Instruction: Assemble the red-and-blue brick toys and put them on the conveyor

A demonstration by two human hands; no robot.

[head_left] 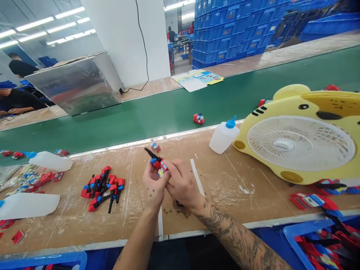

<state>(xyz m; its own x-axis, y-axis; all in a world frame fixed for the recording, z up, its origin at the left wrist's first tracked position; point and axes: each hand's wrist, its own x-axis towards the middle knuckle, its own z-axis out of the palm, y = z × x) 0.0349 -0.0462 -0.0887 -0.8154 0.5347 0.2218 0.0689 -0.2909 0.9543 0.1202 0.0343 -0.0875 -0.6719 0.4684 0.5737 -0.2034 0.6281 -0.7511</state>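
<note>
You are holding a small toy (159, 165) in both hands above the near middle of the bench (225, 187).

Your left hand (152, 186) and right hand (181, 183) are closing fingers around the red and blue toy, its black stick poking up to the far left. A pile of parts (102, 187) is lying just to the left, a glue bottle (223, 135) is standing far right beside a yellow fan (300, 138), and another toy (198, 119) is sitting on the green belt (140, 120).
</note>
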